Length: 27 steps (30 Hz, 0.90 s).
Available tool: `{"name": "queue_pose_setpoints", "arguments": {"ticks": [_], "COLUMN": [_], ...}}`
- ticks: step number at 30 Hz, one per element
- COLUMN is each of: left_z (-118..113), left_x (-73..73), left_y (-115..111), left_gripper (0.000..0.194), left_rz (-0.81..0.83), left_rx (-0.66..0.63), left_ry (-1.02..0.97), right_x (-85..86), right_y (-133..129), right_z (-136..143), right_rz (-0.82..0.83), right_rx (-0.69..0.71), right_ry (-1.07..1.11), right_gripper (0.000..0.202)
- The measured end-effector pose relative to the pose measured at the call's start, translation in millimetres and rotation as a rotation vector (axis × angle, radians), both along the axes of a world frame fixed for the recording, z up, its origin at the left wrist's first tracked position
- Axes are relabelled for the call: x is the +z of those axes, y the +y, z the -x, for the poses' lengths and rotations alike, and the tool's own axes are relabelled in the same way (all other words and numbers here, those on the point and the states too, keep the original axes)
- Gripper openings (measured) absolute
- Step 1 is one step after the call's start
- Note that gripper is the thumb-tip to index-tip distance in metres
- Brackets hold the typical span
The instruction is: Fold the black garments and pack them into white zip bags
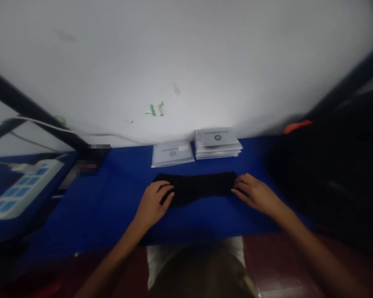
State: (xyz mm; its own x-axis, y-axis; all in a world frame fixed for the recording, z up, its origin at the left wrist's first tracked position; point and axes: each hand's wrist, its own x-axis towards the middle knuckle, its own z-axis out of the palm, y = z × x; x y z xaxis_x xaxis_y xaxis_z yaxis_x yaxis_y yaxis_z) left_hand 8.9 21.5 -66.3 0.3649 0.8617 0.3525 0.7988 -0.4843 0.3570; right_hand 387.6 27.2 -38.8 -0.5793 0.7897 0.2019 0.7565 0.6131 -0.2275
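A piece of black cloth [202, 185], folded into a long strip, lies across the blue table in front of me. My left hand [153, 200] is over its left end, fingers bent onto the fabric and thumb close below them. At the opposite end, my right hand [255, 191] has its fingers and thumb closed at the cloth's edge. The fabric lies fairly flat between both hands, with a slightly wavy lower edge. What the fingertips pinch underneath is hidden.
Behind the cloth lie a flat white printed packet [173, 154] and a stack of similar packets [218, 142], against the white wall [186, 62]. A power strip [25, 188] sits at far left, with a white cable [96, 134] along the wall. A dark mass [335, 174] fills the right side.
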Motion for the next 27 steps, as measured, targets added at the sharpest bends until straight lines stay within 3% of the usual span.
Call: {"name": "queue_pose_setpoints", "arguments": {"ticks": [3, 5, 7, 9, 12, 15, 17, 19, 21, 24, 27], "left_z": [27.7, 40.5, 43.6, 35.8, 7.5, -28.0, -47.6, -59.9, -65.0, -65.1, -67.2], "left_x": [-8.5, -11.5, -11.1, -6.2, 9.2, 31.4, 46.2, 56.5, 58.3, 43.4, 19.0], "left_y": [-0.4, 1.4, 3.5, 5.6, 8.1, 7.6, 6.2, 6.5, 10.6, 23.6, 36.8], "left_gripper": [0.037, 0.044, 0.04, 0.033, 0.026, 0.024, 0.026, 0.027, 0.023, 0.014, 0.013], "left_rz": [0.042, 0.171, 0.28, 0.282, 0.169, 0.117, 0.107, 0.034, -0.066, -0.081, 0.095], "left_rx": [0.342, 0.396, 0.345, 0.295, 0.275, 0.166, 0.033, -0.061, -0.07, -0.005, 0.032], "left_ry": [0.029, -0.015, -0.146, -0.302, -0.496, -0.599, -0.63, -0.636, -0.626, -0.595, -0.538], "right_x": [2.3, 4.2, 5.7, 6.8, 7.8, 7.4, 6.7, 6.0, 5.6, 4.0, -2.9], "right_y": [3.9, 7.2, 8.5, 6.7, 0.6, -1.0, 3.4, 10.4, 17.0, 21.0, 17.2], "right_z": [6.7, 16.8, 34.4, 60.2, 109.7, 153.4, 166.9, 163.3, 144.2, 99.0, 53.3], "right_rz": [-0.058, -0.1, -0.116, -0.079, 0.046, 0.143, 0.158, 0.141, 0.103, 0.036, -0.034], "right_rx": [-0.077, -0.133, -0.156, -0.128, -0.058, -0.079, -0.094, -0.133, -0.228, -0.429, -0.574], "right_ry": [0.044, 0.071, 0.106, 0.16, 0.271, 0.375, 0.481, 0.615, 0.718, 0.74, 0.652], "right_gripper": [0.021, 0.021, 0.021, 0.021, 0.028, 0.064, 0.053, 0.032, 0.02, 0.019, 0.018]}}
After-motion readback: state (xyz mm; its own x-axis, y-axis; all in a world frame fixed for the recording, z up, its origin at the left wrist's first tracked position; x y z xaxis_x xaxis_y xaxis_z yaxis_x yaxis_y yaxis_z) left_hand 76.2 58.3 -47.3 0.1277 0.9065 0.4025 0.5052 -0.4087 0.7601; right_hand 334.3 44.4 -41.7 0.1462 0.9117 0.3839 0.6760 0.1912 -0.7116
